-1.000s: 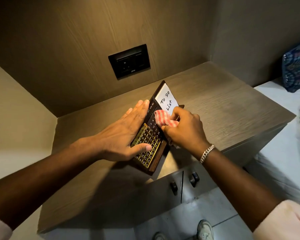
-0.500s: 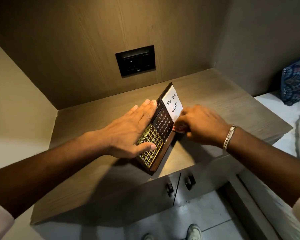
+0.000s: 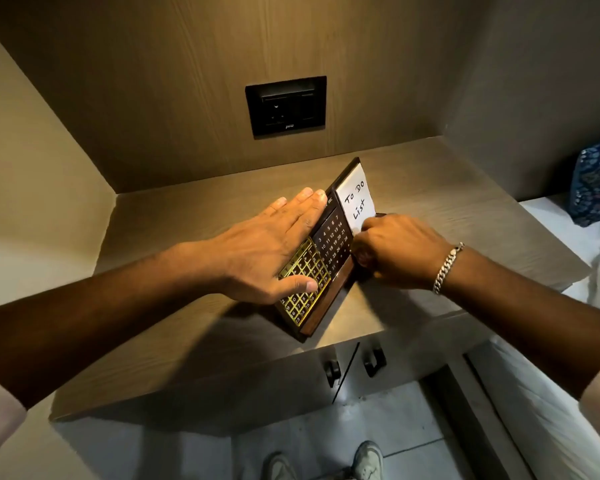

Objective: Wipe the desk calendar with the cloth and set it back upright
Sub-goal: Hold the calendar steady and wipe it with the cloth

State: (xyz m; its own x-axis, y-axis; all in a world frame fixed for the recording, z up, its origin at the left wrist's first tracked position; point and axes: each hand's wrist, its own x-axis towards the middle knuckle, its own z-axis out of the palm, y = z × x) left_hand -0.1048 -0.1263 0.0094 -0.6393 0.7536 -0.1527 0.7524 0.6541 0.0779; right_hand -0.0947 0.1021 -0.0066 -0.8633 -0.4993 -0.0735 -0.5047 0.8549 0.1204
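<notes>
The desk calendar (image 3: 331,237), dark wood with a gold number grid and a white "To Do List" note (image 3: 355,202), leans tilted on the wooden table top (image 3: 430,188). My left hand (image 3: 274,244) lies along its left side, fingers stretched to the top edge and thumb across the gold grid, steadying it. My right hand (image 3: 395,251), with a silver bracelet on the wrist, is closed in a fist against the calendar's right edge below the note. The checked cloth is hidden inside that fist.
A black wall socket (image 3: 285,106) sits in the panel behind the table. Two cabinet handles (image 3: 374,362) show under the table's front edge. A white bed (image 3: 568,237) with a patterned pillow (image 3: 596,181) is at the right. My shoes (image 3: 368,459) are on the tiled floor.
My right hand has slid with the cloth from the calendar's face to its right edge, and the cloth has gone out of sight under it. The left hand keeps its hold.
</notes>
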